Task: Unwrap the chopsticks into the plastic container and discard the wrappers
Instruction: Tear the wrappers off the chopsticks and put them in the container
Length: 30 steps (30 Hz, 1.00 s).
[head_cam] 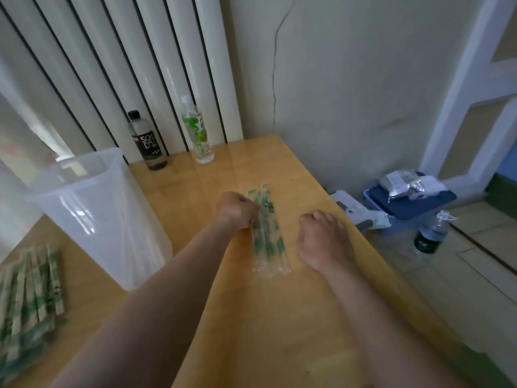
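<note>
Clear plastic wrappers (268, 233) with green print lie bundled at the centre of the frame, their long axis running from the lower edge up toward the wall. The left hand (237, 210) curls its fingers round the bundle's upper left side. The right hand (321, 239) rests just right of it, loosely curled, nothing seen in it. The plastic container (92, 219) stands at the left, so of the 2 hands the left is probably better placed to reach it

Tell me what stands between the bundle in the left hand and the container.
Nothing visible does: only bare table lies between the bundle gripped by the left hand and the container.
</note>
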Each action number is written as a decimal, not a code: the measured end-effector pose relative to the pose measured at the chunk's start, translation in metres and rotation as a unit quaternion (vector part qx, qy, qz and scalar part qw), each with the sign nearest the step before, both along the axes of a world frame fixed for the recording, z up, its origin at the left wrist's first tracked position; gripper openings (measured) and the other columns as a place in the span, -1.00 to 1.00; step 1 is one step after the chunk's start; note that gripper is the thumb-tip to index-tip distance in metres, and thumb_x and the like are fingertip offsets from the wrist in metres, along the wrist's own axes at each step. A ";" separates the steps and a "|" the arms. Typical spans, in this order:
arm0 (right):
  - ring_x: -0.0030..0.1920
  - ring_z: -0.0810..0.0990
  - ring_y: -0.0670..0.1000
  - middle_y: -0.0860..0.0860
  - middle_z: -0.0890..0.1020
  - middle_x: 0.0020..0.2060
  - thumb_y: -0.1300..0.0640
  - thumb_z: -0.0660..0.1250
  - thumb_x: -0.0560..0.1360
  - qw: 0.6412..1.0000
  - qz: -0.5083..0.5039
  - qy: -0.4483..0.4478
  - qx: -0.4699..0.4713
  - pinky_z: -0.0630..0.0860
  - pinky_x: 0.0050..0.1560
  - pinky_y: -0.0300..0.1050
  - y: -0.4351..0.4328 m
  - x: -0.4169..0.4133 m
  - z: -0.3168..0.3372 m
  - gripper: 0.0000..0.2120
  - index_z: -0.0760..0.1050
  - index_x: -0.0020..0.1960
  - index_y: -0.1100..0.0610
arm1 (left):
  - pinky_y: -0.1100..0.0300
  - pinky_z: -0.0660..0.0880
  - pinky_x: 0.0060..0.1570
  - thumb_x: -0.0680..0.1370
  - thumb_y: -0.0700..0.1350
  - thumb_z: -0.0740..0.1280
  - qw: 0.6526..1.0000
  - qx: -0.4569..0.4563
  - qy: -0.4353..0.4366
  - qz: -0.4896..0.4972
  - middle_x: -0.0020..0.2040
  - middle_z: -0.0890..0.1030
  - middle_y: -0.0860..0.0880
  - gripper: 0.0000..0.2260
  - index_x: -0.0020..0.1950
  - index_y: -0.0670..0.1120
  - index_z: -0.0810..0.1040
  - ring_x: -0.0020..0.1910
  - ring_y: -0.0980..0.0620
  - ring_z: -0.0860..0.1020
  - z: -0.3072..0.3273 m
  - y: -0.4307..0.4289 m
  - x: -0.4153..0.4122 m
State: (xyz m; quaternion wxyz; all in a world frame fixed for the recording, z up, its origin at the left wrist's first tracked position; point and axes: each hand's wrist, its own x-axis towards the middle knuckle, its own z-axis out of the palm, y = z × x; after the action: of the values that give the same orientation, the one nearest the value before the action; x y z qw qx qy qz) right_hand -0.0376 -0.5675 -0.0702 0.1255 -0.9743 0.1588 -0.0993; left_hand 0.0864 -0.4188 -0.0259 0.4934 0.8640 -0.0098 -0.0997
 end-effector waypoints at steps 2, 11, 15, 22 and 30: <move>0.28 0.43 0.11 0.02 0.52 0.21 0.10 0.12 0.64 1.000 -0.002 0.000 -0.002 0.34 0.32 0.05 0.001 -0.001 0.001 -0.76 0.49 0.22 0.07 | 0.09 0.58 -0.27 0.49 -0.27 0.44 1.000 0.006 -0.003 -0.002 -0.31 0.59 -0.19 -0.88 -0.24 -0.18 0.58 -0.36 -0.09 0.59 -0.002 -0.002 0.003; 0.30 0.44 0.11 0.02 0.52 0.24 0.09 0.14 0.64 1.000 -0.004 0.003 -0.005 0.35 0.32 0.05 0.000 -0.001 0.002 -0.73 0.50 0.27 0.06 | 0.12 0.53 -0.27 0.53 -0.20 0.41 0.999 0.025 -0.024 -0.013 -0.48 0.56 -0.08 -0.83 -0.27 -0.17 0.59 -0.38 -0.09 0.58 0.000 0.014 -0.002; 0.36 0.41 0.11 0.02 0.50 0.31 0.09 0.12 0.66 1.000 -0.005 0.012 -0.001 0.32 0.38 0.05 0.000 0.000 0.003 -0.68 0.47 0.37 0.06 | 0.15 0.50 -0.30 0.56 -0.22 0.37 0.997 0.041 -0.045 -0.039 -0.30 0.60 -0.10 -0.85 -0.22 -0.16 0.58 -0.31 -0.07 0.59 0.007 0.030 -0.015; 0.31 0.48 0.17 0.07 0.49 0.33 0.20 0.18 0.64 0.998 -0.001 0.014 0.055 0.47 0.28 0.03 0.013 -0.011 0.024 -0.64 0.43 0.42 0.13 | 0.14 0.60 -0.19 0.59 -0.19 0.33 0.978 0.110 -0.102 -0.147 -0.14 0.68 -0.14 -0.91 -0.10 -0.10 0.60 -0.16 -0.08 0.67 0.041 0.074 -0.058; -0.23 0.59 0.06 0.01 0.63 -0.24 0.21 0.21 0.55 0.969 0.212 -0.029 0.127 0.54 -0.23 -0.03 0.132 -0.023 0.087 -0.80 0.59 -0.14 0.09 | 0.07 0.58 -0.01 0.55 -0.11 0.32 0.956 0.184 -0.164 -0.160 -0.16 0.63 0.01 -0.85 -0.21 0.01 0.58 -0.08 -0.03 0.62 0.068 0.153 -0.096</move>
State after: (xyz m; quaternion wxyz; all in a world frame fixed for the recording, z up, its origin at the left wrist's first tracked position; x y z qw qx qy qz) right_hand -0.0601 -0.4351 0.0163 0.2708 -0.9585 -0.0437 -0.0776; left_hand -0.0098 -0.2654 0.0418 0.2951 0.9314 -0.2105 -0.0340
